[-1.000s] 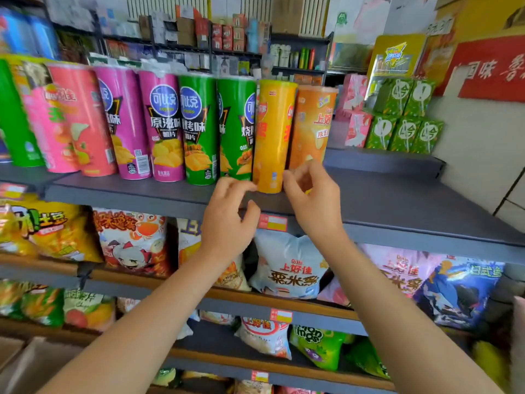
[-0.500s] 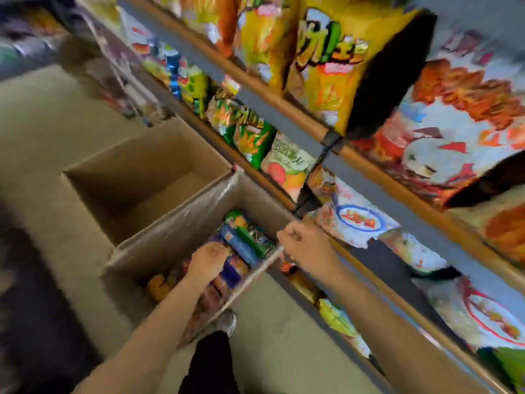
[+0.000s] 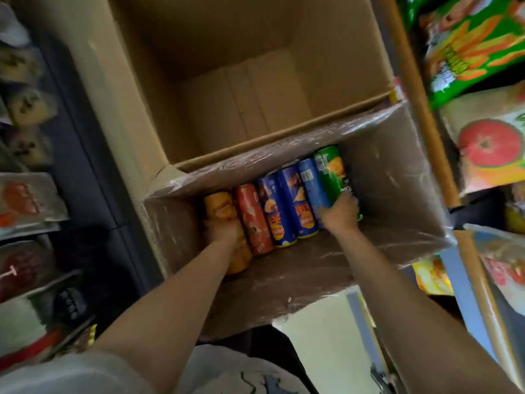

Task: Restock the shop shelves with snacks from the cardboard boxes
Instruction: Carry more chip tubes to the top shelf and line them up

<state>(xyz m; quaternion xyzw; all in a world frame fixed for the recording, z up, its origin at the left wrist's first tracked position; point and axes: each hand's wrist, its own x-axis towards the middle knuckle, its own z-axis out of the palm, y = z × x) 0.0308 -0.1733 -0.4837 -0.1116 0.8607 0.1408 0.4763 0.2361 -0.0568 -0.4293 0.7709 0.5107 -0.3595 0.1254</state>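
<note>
I am looking straight down into 2 cardboard boxes on the floor. The far box point(image 3: 241, 89) is showing only its bare bottom; the near, tape-wrapped cardboard box point(image 3: 397, 177) is carrying 6 chip canisters lying side by side along its far wall.

Going left to right: my left hand point(image 3: 224, 230) is curling around the orange chip canister point(image 3: 220, 207) at the left end of the row, gripping it about mid-length. Next are lying a red canister point(image 3: 251, 220), 2 dark blue canisters point(image 3: 274, 211) and a lighter blue canister point(image 3: 311, 186), all touching one another. At the right end, my right hand point(image 3: 339, 213) is wrapping over the near end of the green chip canister point(image 3: 333, 172), though whether its fingers are also catching the lighter blue one beside it I cannot tell. Bagged snacks are filling the shop shelves point(image 3: 409, 66) along the right edge of the view.

I am judging these canisters to be light, stiff cardboard tubes with smooth printed skins, so a little slippery, and the chips inside are fragile. The best hold is looking like a full wrap around the middle of the tube, firm without squeezing hard, lifting each straight up out of the row so its neighbours are not rolling.
</note>
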